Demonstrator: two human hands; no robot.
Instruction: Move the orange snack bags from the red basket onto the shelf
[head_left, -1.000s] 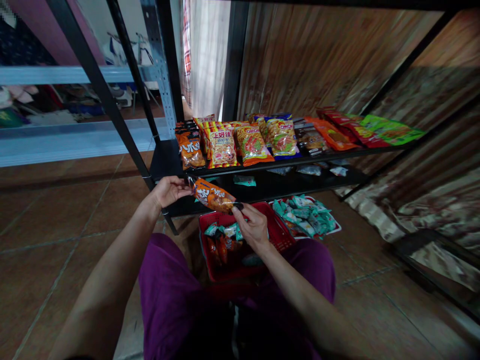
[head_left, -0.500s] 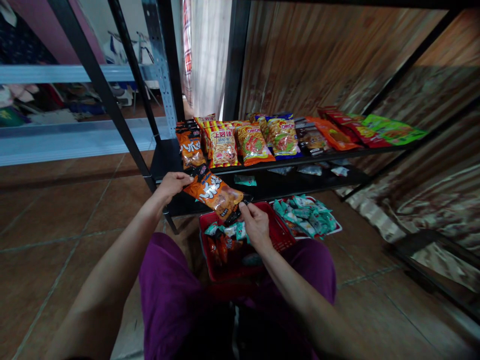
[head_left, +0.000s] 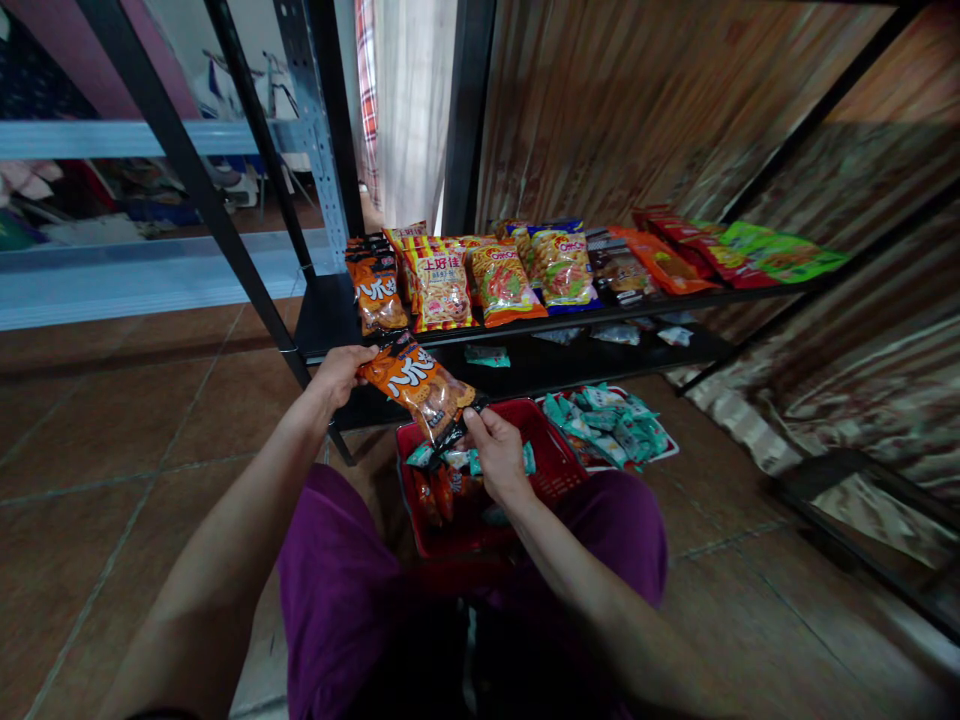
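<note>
The left hand and right hand pinch opposite ends of an orange snack bag, which might drop toward the red basket if both grips slacken.

The snack bag, narrow and nearly edge-on a second ago, has turned so its broad printed front shows. The left hand has shifted to pinch its left edge, and its lower corner now hides more of the red basket.
</note>
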